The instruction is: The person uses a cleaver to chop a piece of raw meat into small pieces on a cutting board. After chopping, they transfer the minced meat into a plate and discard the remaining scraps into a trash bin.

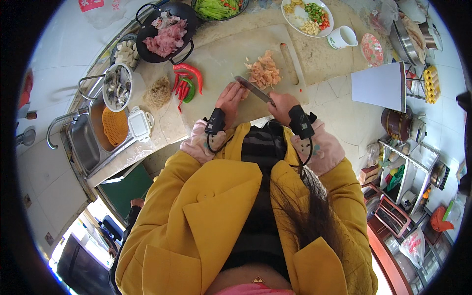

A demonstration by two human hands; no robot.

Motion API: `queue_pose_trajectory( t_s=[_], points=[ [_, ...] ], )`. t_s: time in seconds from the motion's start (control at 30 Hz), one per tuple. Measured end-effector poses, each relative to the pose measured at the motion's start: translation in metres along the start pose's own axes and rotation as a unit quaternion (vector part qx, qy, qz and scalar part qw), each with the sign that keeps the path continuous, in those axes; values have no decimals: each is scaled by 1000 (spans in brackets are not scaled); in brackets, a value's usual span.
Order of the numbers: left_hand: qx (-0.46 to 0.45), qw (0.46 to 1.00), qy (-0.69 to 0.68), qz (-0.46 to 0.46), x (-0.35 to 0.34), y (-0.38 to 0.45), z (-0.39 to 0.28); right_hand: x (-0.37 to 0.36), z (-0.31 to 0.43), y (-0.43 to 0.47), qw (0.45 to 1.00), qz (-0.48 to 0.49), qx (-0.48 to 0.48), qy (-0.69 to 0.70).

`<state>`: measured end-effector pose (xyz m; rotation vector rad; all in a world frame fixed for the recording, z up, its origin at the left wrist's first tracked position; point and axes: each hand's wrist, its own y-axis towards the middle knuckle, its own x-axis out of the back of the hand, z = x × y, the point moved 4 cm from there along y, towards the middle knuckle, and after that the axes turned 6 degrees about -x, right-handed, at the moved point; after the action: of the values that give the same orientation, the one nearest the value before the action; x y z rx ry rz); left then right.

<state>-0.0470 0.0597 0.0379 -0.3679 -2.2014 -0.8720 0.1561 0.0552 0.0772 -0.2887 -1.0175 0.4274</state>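
My right hand grips the handle of a kitchen knife. Its blade slants up and left across the pale cutting board. Close to the blade's tip end is my left hand, its fingers bunched and pointing down at the board. Whether those fingers pin a small piece is hidden. Just beyond the blade lies a heap of diced pale-pink meat. Red chillies and a green chilli rest at the board's left side.
A black wok holds sliced pink flesh. Left of the board are a white bucket of fish pieces, a white lid and a sink. A plate of chopped seasonings and a cup stand beyond. Another person's hand shows behind me.
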Motion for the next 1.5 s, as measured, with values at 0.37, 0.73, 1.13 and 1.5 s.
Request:
queue_pose_trajectory(
  t_s=[0.37,0.73,1.13,1.5],
  points=[
    [-12,999,-10,-38,0,1,1,-14,29,24,993,-78,59,63],
    [10,1000,2,-19,-11,-10,8,-42,37,78,993,-106,17,46],
    [8,1000,-5,-23,1,-8,3,11,8,10,999,-26,31,19],
    [9,1000,9,-17,-2,-10,6,-3,6,7,999,-22,34,13]
  ],
)
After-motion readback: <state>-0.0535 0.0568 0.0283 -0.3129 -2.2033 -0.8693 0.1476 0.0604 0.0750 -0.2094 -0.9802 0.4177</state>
